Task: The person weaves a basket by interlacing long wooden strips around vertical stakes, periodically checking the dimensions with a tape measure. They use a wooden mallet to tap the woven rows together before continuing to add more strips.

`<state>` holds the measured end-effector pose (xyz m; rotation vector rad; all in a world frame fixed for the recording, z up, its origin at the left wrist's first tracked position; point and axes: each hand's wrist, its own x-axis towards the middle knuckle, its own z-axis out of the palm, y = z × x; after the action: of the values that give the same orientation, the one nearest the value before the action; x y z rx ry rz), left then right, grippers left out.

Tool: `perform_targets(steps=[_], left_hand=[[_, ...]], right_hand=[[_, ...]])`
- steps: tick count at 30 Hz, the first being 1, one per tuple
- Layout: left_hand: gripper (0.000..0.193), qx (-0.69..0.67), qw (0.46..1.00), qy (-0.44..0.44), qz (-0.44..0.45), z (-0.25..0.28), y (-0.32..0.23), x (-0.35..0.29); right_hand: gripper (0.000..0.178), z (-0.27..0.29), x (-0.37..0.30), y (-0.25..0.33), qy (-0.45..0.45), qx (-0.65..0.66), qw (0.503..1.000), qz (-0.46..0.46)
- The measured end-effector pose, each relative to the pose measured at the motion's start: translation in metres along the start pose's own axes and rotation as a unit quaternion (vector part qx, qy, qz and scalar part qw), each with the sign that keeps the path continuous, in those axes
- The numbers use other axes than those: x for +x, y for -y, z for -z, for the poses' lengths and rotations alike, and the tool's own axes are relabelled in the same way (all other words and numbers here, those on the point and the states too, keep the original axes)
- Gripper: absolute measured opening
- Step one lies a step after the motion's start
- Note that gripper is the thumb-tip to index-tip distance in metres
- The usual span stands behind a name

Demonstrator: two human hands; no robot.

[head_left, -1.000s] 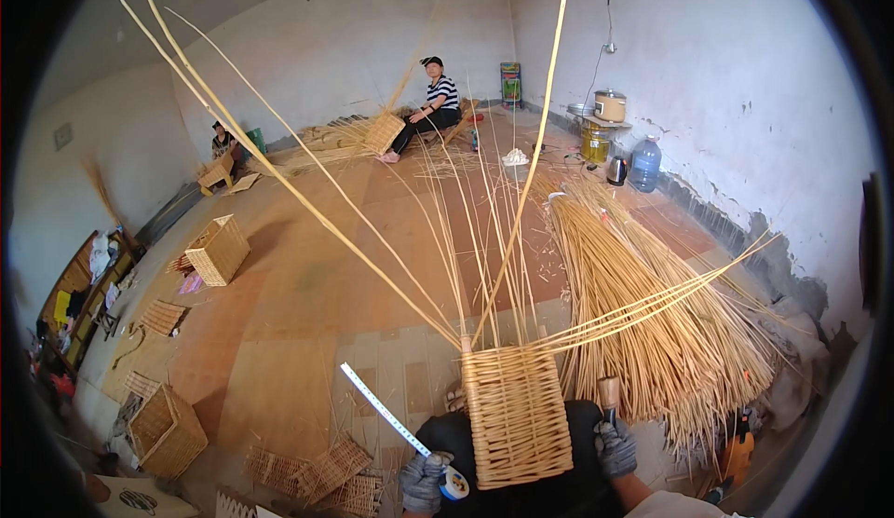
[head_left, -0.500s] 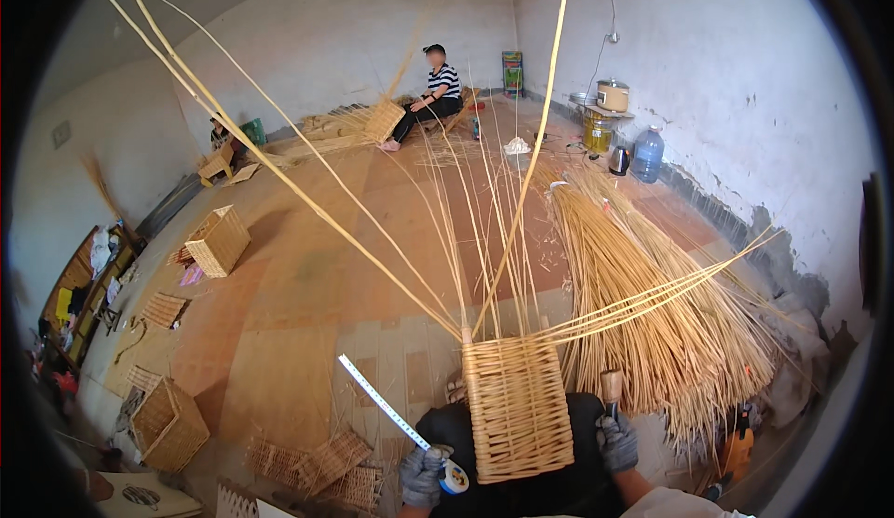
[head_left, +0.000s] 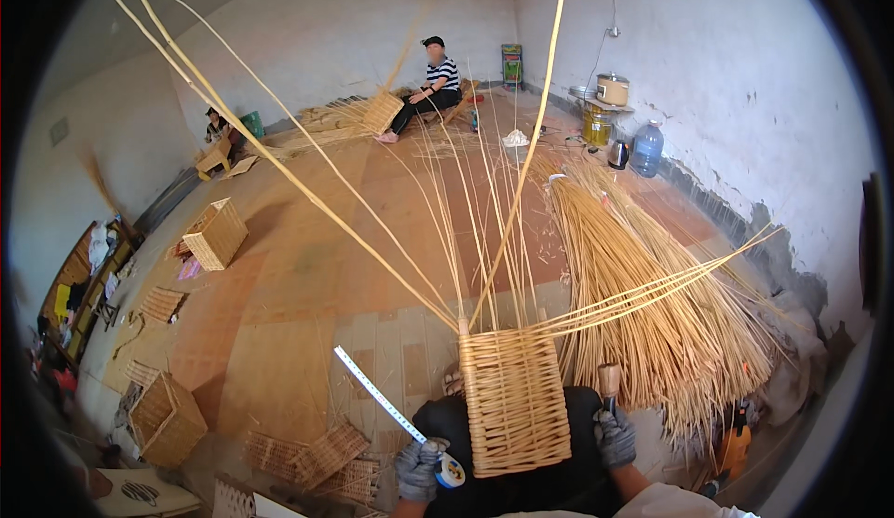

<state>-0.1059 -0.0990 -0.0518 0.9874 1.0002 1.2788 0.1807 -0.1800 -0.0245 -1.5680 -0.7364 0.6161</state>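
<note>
A woven wicker panel rests upright against my lap, with long uncut willow rods fanning out from its top edge. My left hand, in a grey glove, is closed round a blue and white tape measure. Its white blade sticks out up and to the left, clear of the weave. On the panel's right side my gloved right hand is wrapped round a tool with a wooden end pointing up. The rest of that tool is hidden by the fingers.
A big bundle of willow rods lies on the right, with an orange power tool by its near end. Wicker boxes and flat woven pieces lie to the left. A co-worker sits at the back near a water bottle.
My view has shifted slightly, and the panel and both hands sit a little higher in it. Both hands keep their hold.
</note>
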Motion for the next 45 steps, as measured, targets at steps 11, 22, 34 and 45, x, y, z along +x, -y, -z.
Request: perform_targets(steps=[11, 22, 34, 45], left_hand=[[0.035, 0.019, 1.000, 0.002, 0.013, 0.002, 0.000, -0.001], [0.028, 0.035, 0.998, -0.009, 0.044, 0.002, 0.002, -0.002], [0.034, 0.001, 1.000, -0.016, 0.004, -0.001, 0.001, -0.004], [0.027, 0.015, 0.998, -0.015, -0.054, 0.001, 0.011, -0.001]], right_hand=[[0.028, 0.002, 0.003, -0.018, -0.002, 0.029, 0.999, -0.023], [0.021, 0.004, 0.002, -0.016, 0.008, 0.049, 0.997, -0.051], [0.022, 0.001, -0.002, -0.010, 0.008, 0.065, 0.997, -0.029], [0.025, 0.007, 0.000, -0.010, -0.018, 0.001, 1.000, -0.007]])
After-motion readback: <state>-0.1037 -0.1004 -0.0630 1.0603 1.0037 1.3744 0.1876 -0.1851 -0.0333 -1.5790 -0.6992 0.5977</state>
